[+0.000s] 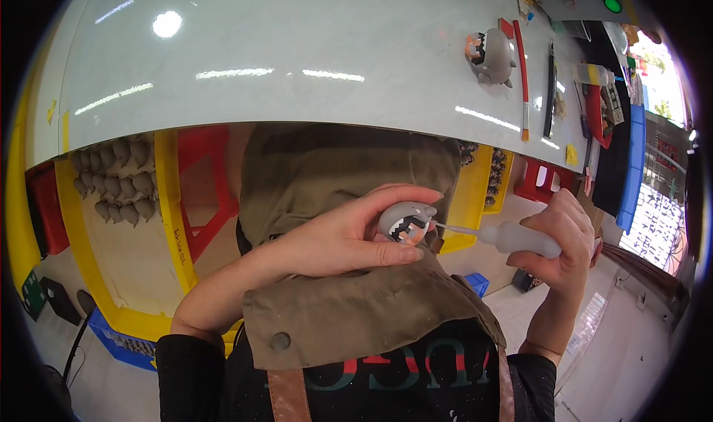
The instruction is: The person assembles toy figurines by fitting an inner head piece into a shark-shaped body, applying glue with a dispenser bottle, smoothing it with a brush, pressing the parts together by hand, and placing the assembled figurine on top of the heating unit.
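My left hand [356, 238] is closed around a small grey figurine [407, 224] with a dark jagged mouth and an orange and white face. In my right hand [558, 233] is a white squeeze bottle [520, 239], tilted so its thin nozzle points left. The nozzle tip reaches the figurine's right side; whether it touches cannot be made out. Both hands are above my lap, over a brown apron [349, 322]. A larger grey figurine [493, 57] with a similar mouth rests on the white table [297, 43].
A red-handled brush [521, 80] and a black tool [550, 88] lie at the table's right. Beyond them is a bottle with yellow contents [594, 74]. A yellow crate [169, 221] at the left holds several grey pieces [111, 155]. Red stools flank my legs.
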